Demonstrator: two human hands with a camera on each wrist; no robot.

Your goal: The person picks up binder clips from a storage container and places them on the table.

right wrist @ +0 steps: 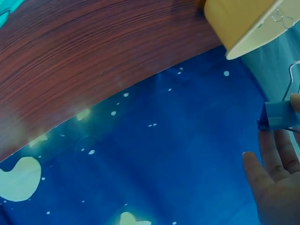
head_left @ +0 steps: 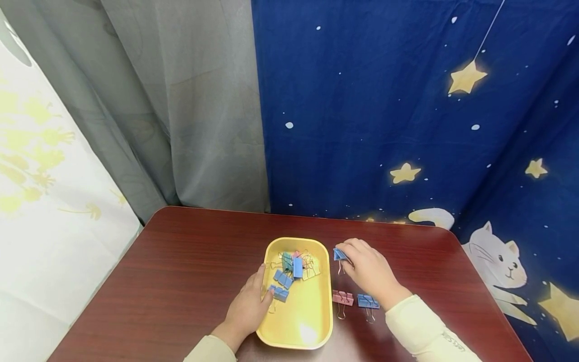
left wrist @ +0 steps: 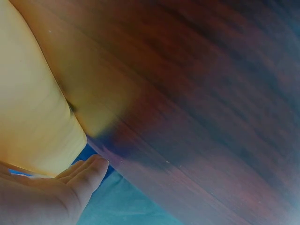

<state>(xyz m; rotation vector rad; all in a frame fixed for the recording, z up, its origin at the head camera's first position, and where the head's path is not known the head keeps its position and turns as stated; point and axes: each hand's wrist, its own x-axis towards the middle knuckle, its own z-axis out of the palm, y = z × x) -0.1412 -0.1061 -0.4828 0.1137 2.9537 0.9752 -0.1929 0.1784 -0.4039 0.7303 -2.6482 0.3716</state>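
My left hand [head_left: 246,304] holds the left side of a yellow tray [head_left: 296,342], thumb over the rim and fingers along the outer wall. Those fingers [left wrist: 91,171] look nearly straight in the left wrist view. Inside the tray lies a loose pile of binder clips: several blue ones [head_left: 283,278], a green one [head_left: 287,261], a yellow one [head_left: 310,273] and a partly covered pink one. Right of the tray, my right hand [head_left: 368,266] pinches a blue binder clip [right wrist: 279,115] by its body, wire handles showing.
On the reddish-brown table [head_left: 203,251], a pink binder clip [head_left: 343,298] and another blue binder clip [head_left: 368,301] lie side by side, right of the tray and below the right hand. A grey curtain [head_left: 212,110] and a blue star-patterned curtain [head_left: 353,125] hang behind the table.
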